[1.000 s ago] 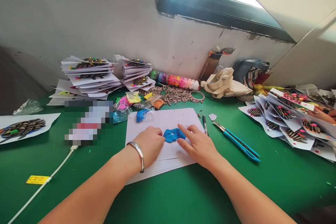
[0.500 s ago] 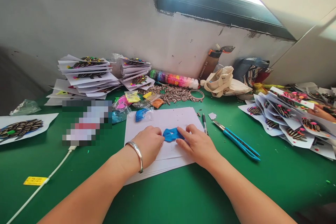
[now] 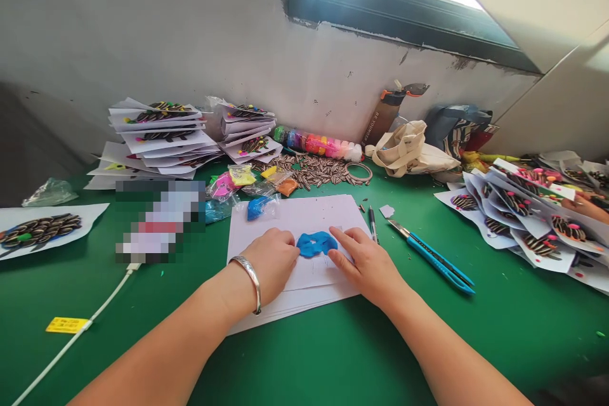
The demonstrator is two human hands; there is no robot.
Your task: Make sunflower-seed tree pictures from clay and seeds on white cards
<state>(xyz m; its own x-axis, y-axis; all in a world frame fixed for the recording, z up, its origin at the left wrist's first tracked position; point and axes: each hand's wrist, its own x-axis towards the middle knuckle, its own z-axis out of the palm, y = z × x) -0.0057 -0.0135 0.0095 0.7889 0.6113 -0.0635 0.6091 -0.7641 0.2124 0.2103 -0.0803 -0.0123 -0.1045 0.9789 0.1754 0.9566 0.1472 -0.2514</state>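
Note:
A flat blob of blue clay (image 3: 316,244) lies on the top sheet of a white paper stack (image 3: 295,219) on the green table. My left hand (image 3: 269,263), with a silver bangle on the wrist, is curled into a loose fist and its knuckles touch the clay's left edge. My right hand (image 3: 364,260) lies just right of the clay, fingers bent and pressed down on the paper beside the clay's right edge. Neither hand lifts anything.
A blue utility knife (image 3: 431,257) and a pen (image 3: 372,225) lie right of the paper. Sunflower seeds (image 3: 316,171), small clay bags (image 3: 242,187) and a tube of coloured clay (image 3: 316,144) sit behind. Stacks of finished seed pictures (image 3: 162,136) stand at left, more (image 3: 528,216) at right with another person's hand (image 3: 587,206). A white cable (image 3: 90,320) runs front left.
My right hand has slid slightly right and back, off the clay, so more of the blue blob shows. The left hand has stayed in place.

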